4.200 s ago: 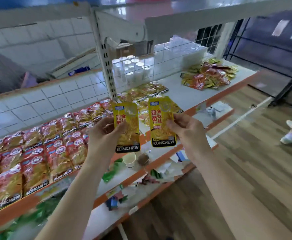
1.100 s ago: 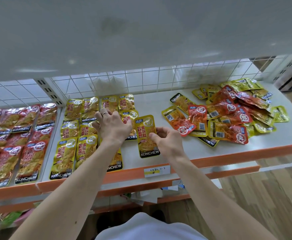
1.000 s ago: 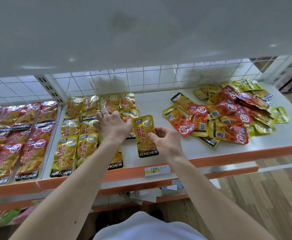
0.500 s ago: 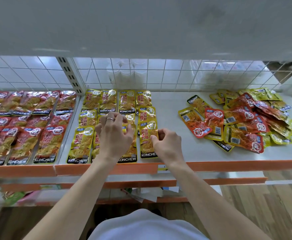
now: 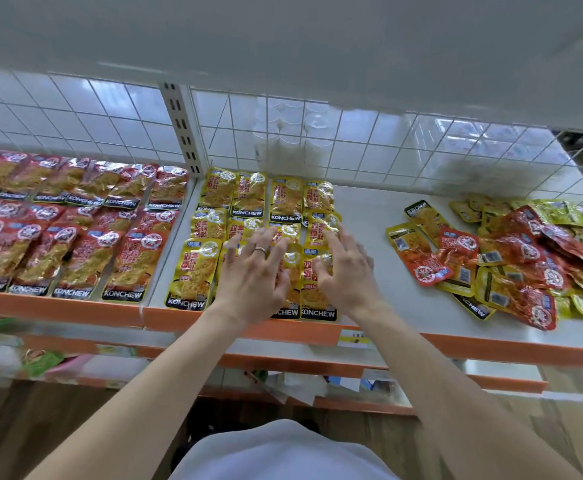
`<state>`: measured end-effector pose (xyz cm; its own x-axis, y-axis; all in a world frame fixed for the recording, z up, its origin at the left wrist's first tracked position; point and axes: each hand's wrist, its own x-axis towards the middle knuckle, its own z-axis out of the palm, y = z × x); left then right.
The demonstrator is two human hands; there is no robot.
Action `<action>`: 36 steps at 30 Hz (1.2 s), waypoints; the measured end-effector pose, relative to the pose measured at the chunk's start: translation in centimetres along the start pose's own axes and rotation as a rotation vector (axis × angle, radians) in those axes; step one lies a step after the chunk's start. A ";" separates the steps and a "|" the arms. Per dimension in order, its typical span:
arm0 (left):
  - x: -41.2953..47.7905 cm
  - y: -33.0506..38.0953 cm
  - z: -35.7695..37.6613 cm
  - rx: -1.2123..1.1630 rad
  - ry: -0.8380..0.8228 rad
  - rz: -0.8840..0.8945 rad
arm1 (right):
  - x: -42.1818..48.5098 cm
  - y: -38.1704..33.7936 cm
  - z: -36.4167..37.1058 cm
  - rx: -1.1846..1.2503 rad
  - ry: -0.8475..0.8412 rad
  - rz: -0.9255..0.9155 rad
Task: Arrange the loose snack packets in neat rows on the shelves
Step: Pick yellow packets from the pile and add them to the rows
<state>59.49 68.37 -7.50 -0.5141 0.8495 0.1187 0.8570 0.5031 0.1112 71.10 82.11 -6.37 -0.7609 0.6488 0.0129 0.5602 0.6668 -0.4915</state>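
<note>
On the shelf, left hand and right hand press yellow packets flat.

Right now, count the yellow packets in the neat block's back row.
4: the leftmost packet by the upright, the second packet, the third packet, the rightmost packet. None in this row is hidden.

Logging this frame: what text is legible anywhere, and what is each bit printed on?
"KONCHEW": black band at the bottom of the yellow packets.
"KONCHEW": same band on the red packets.
"KONCHEW", upside down: the rear-left packet of the loose pile.
Chinese characters on the packet fronts: too blurred to read.
Shelf-edge price label and barcodes on the pile: too small.
</note>
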 end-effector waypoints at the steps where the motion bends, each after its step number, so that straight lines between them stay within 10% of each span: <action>1: 0.1 -0.1 0.1 0.016 -0.033 0.007 | 0.2 0.1 0.3 -0.016 -0.041 -0.022; 36: -2.0 5.4 -3.3 -0.181 0.167 0.081 | -6.1 3.2 -4.5 -0.063 0.130 -0.064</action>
<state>65.07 68.83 -3.90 -0.4552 0.8404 0.2942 0.8834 0.3850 0.2672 79.02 81.91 -4.11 -0.7494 0.6432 0.1571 0.5341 0.7275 -0.4308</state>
